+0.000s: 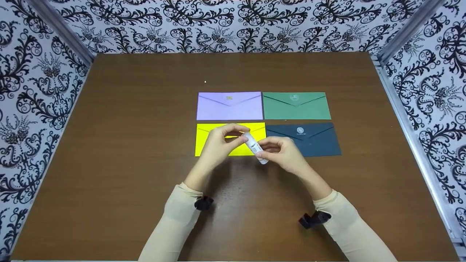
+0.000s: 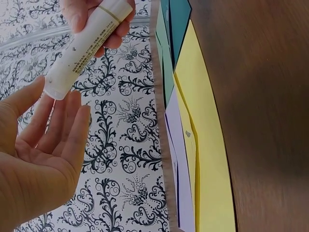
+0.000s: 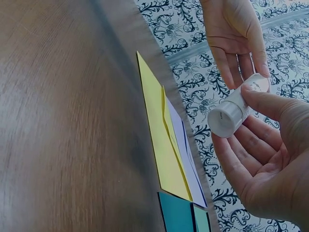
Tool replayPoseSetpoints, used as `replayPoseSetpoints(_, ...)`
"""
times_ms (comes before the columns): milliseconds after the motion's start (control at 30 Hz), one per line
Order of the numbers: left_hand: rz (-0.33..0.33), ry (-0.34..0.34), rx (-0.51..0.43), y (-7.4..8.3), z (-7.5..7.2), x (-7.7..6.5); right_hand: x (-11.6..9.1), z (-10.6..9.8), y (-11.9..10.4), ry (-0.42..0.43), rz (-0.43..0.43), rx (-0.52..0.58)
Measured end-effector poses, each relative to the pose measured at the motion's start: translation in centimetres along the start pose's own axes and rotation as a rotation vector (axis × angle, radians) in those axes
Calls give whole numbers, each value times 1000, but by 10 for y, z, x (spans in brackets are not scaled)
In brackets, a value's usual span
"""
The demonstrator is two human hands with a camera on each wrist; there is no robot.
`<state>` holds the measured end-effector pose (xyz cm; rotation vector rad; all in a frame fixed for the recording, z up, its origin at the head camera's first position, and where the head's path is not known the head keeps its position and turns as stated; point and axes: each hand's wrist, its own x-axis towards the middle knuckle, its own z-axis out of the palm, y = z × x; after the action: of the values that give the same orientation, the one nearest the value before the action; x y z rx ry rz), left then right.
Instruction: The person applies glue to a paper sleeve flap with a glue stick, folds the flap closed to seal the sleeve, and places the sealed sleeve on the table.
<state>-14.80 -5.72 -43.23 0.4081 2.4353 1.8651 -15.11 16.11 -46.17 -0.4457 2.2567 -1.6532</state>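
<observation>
Both hands hold a small white squeeze tube (image 1: pixel 252 143) with dark print, tilted above the yellow envelope (image 1: pixel 204 145). My left hand (image 1: pixel 219 143) pinches its flat crimped end between thumb and fingers. Near the round cap (image 3: pixel 225 120), my right hand (image 1: pixel 285 153) grips the tube with the thumb on top and fingers beneath. In the left wrist view, rows of small text run along the tube (image 2: pixel 84 50), and the cap is on. The yellow envelope lies partly hidden behind the left hand, and the dark blue envelope (image 1: pixel 316 140) lies behind the right.
A lilac envelope (image 1: pixel 229 107) and a green envelope (image 1: pixel 296 107) form the back row on the brown table (image 1: pixel 127 145), flaps facing up. Patterned black-and-white wall covering (image 1: pixel 225 25) surrounds the table at the back and sides. Black wrist cameras sit on both sleeves.
</observation>
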Motion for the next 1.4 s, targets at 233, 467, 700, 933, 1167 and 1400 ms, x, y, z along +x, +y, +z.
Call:
replayPoseSetpoints(233,2,-11,2,-2,0,1,1,-3,-3,19,-13,-13)
replayPoseSetpoints(467,-17,-18,18,-4,-1,1,3,-8,-6,54,-12,-3)
replayPoseSetpoints(700,-33,-22,47,-8,-4,-1,5,-16,-7,84,8,0)
replayPoseSetpoints(933,-35,-27,21,-12,-6,-2,7,-21,-17,143,8,-1)
replayPoseSetpoints(1167,-43,-42,24,-9,-6,-4,4,-28,-41,205,-8,-15)
replayPoseSetpoints(1400,-26,-63,39,17,-12,-13,11,-46,-32,280,-51,12)
